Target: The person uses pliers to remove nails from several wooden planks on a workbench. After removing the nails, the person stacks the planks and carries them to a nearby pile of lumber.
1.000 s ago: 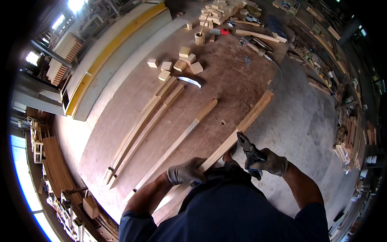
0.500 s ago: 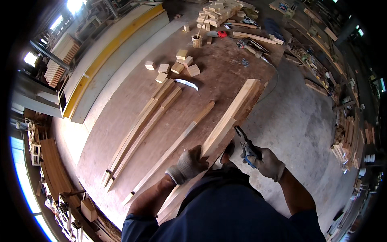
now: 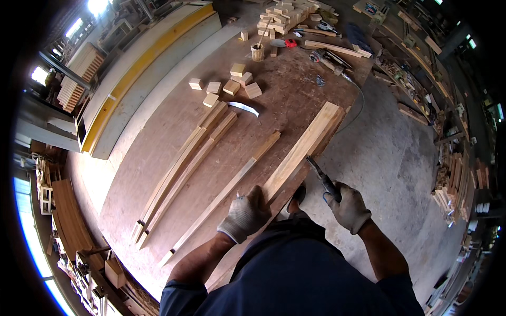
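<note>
My left hand (image 3: 244, 215), in a grey work glove, is closed round the near end of a thick pale wooden bar (image 3: 299, 157). The bar lies slantwise along the right edge of the brown worktable (image 3: 158, 179). In my right hand (image 3: 348, 208), also gloved, is a pair of dark pliers (image 3: 324, 178) with a bit of blue on the handle. Their tip meets the bar's right side about halfway along. Whether the jaws grip anything there is too small to tell. A slim wooden strip (image 3: 226, 189) lies left of my left hand, with longer wooden strips (image 3: 182, 163) beyond it.
Loose wooden blocks (image 3: 232, 87) and a curved white strip (image 3: 243, 108) lie mid-table. Farther back stand a pot with a stick (image 3: 258, 52), a red tape measure (image 3: 290, 43) and a heap of blocks (image 3: 284, 18). A cable (image 3: 362, 105) hangs over the right edge.
The pliers have turned and their tip has come against the bar's side; their jaws stood apart before. The bar has rolled slightly, and my left hand has shifted a little on it.
</note>
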Tool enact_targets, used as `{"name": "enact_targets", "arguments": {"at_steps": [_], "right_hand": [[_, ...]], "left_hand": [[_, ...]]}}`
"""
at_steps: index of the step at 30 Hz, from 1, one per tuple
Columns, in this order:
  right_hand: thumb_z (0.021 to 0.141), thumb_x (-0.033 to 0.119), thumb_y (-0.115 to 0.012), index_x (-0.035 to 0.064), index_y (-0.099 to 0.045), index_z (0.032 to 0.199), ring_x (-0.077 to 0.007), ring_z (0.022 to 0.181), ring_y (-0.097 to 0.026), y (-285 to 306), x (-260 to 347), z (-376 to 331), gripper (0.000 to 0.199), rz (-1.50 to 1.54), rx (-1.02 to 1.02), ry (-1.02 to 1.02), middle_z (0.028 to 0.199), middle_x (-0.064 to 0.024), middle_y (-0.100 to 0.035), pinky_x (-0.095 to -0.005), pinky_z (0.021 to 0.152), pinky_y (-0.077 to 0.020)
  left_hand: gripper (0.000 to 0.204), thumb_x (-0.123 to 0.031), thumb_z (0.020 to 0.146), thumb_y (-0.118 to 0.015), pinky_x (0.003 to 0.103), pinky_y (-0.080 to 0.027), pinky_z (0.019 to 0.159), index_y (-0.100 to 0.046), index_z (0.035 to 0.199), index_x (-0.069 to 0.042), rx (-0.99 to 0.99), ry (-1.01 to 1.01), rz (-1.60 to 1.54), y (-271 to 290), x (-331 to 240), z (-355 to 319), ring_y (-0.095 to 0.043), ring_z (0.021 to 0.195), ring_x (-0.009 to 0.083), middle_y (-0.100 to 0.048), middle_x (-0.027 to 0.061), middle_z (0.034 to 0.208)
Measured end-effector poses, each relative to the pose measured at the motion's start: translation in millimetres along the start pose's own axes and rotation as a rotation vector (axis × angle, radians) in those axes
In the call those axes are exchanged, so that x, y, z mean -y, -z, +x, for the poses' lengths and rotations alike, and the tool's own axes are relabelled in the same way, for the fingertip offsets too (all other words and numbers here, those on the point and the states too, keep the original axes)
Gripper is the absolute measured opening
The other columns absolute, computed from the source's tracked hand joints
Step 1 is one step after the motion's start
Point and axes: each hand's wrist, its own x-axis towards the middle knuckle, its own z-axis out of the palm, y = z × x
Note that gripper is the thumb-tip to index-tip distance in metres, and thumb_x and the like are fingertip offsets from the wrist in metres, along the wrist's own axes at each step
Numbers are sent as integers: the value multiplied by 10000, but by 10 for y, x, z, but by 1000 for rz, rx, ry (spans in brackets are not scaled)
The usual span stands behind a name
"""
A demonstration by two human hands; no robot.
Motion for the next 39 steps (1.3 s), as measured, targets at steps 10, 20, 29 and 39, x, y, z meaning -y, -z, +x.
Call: {"name": "enact_targets", "arguments": {"at_steps": [10,20,29,39], "right_hand": [[952,244,-702,-14,-621,1124,-388,935,-681,250,18,67,321,-114,37,-32,996,-224,-684,-432,847,-536],[932,230,-704,44,-592,892,-114,644,-548,357,-317,138,221,56,259,-4,687,-19,-566,-336,633,-493],[938,270,-722,40,-689,970,-89,684,-551,395,-110,-32,234,585,719,-106,749,-5,-613,-272,626,-487],[896,351,-766,-5,-693,1189,-209,1000,-643,281,102,-13,467,427,850,30,1054,-130,-724,-360,939,-510]], "left_hand": [[118,-93,897,-615,526,-484,567,-503,906,-55,-102,-61,71,-19,33,6,-630,659,461,-592,212,696],[145,-91,877,-654,466,-483,554,-524,908,-34,80,-101,-21,2,87,-40,-618,614,404,-568,209,692],[518,-63,792,-767,247,-536,712,-608,1270,55,684,-16,-712,52,210,-199,-612,802,105,-671,36,966],[610,-57,803,-774,253,-536,636,-565,1366,48,795,64,-780,132,91,-69,-635,763,104,-682,53,972]]}}
